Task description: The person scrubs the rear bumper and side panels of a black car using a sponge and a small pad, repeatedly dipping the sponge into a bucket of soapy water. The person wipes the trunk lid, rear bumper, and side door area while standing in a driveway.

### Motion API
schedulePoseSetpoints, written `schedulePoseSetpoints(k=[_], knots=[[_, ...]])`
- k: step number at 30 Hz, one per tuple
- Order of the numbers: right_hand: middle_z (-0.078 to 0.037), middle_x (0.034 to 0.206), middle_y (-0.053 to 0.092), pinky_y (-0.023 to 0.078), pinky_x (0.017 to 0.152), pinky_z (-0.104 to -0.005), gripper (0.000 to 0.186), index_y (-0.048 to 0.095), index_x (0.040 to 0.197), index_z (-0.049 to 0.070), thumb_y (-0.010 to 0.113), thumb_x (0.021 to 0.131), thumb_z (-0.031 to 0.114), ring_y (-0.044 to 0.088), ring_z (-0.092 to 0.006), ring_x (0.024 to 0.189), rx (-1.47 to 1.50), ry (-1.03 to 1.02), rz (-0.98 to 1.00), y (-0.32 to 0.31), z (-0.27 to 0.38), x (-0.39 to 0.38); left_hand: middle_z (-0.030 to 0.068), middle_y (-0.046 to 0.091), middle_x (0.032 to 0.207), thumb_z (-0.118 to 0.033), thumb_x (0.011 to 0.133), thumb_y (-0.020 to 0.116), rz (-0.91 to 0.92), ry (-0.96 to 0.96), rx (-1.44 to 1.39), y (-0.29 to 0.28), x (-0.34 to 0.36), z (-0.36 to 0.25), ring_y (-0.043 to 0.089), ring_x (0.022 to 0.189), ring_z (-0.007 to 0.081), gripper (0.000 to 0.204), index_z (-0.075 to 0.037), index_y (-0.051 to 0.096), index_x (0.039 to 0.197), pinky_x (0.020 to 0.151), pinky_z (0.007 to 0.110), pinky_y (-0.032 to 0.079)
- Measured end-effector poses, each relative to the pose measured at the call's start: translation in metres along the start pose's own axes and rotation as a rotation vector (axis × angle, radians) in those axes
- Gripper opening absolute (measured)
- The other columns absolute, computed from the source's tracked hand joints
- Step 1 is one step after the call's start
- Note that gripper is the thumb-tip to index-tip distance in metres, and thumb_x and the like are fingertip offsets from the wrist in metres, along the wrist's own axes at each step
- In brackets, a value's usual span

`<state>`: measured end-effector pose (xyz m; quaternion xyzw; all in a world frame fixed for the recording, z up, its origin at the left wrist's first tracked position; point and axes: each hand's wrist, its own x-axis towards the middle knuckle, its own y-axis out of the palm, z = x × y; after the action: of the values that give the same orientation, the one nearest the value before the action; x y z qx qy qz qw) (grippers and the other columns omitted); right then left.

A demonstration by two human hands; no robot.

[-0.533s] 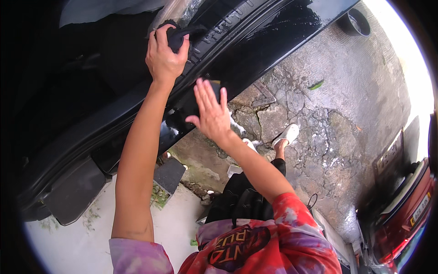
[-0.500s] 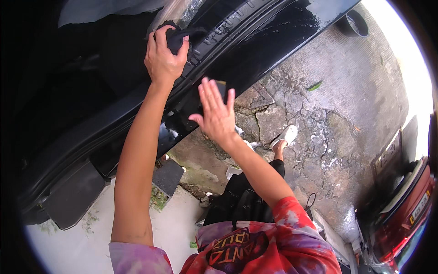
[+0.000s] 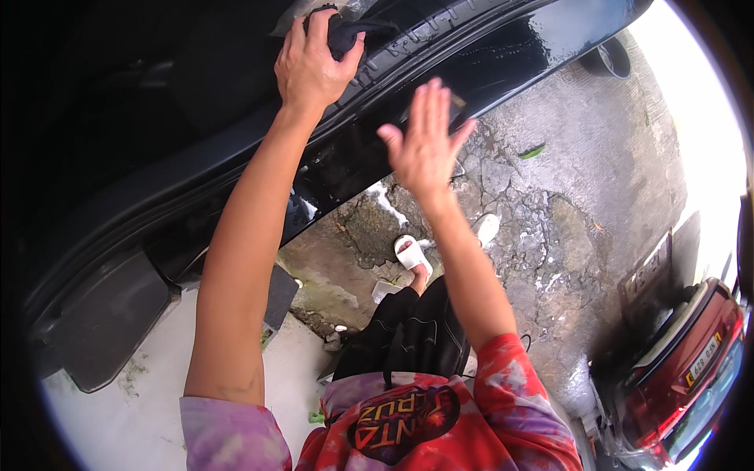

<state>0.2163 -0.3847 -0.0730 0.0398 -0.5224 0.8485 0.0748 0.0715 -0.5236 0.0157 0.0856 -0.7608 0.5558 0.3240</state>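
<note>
In the upper middle, my left hand is closed around a bunched black cloth, resting on the ribbed dark sill of a black vehicle. To the right and lower, my right hand lies flat, thumb spread, over the glossy black bumper. Its fingertips are slightly blurred. A small dark patch with a yellowish edge shows beside its fingers; I cannot tell whether it is a pad under the palm or a reflection. Water beads and wet streaks mark the bumper's right part.
Below the bumper lies cracked, wet concrete with a green leaf on it. A dark bucket stands under the bumper's far right end. A red car is parked at lower right. My feet wear white clogs.
My right hand has slid up and to the right along the bumper. My left hand still grips the cloth on the sill. The view has shifted, and one foot has come into sight.
</note>
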Motion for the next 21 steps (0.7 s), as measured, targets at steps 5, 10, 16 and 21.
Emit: schedulePoseSetpoints(k=[5,10,16,21], knots=[[-0.018,0.171,0.018,0.006,0.12,-0.0723,0.092,0.022,0.162,-0.001,0.034,0.102,0.068,0.014,-0.0317,0.16,-0.048,0.213,-0.221,0.001,-0.029,0.052,0.0133,0.066,0.111,-0.04,0.087,0.076,0.008,-0.017,-0.012,0.005,0.008,-0.017,0.067,0.1,0.0398,0.043,-0.016,0.062,0.12,0.083,0.05,0.055],[-0.012,0.172,0.02,0.005,0.122,-0.0693,0.098,0.032,0.161,0.003,0.048,0.092,0.071,0.013,-0.0261,0.16,0.159,-0.116,0.219,0.031,0.071,-0.077,0.011,0.066,0.111,-0.036,0.086,0.078,0.009,0.005,-0.054,0.015,0.003,-0.015,0.067,0.1,0.0392,0.042,-0.016,0.061,0.118,0.083,0.049,0.055],[-0.018,0.169,0.026,0.007,0.12,-0.0724,0.09,0.033,0.158,-0.002,0.033,0.102,0.067,0.022,-0.0323,0.158,-0.074,0.055,-0.288,-0.026,-0.09,0.096,0.0132,0.065,0.11,-0.035,0.084,0.078,0.036,-0.026,-0.048,0.005,0.009,-0.013,0.066,0.102,0.0395,0.043,-0.014,0.062,0.118,0.083,0.05,0.055],[-0.013,0.172,0.02,0.006,0.123,-0.0666,0.099,0.04,0.157,0.002,0.055,0.088,0.071,0.014,-0.0275,0.16,0.052,-0.026,0.066,0.007,0.02,-0.019,0.0132,0.064,0.108,-0.03,0.084,0.078,0.069,-0.027,-0.084,0.01,0.012,-0.025,0.065,0.1,0.0405,0.041,-0.014,0.061,0.117,0.083,0.05,0.054]])
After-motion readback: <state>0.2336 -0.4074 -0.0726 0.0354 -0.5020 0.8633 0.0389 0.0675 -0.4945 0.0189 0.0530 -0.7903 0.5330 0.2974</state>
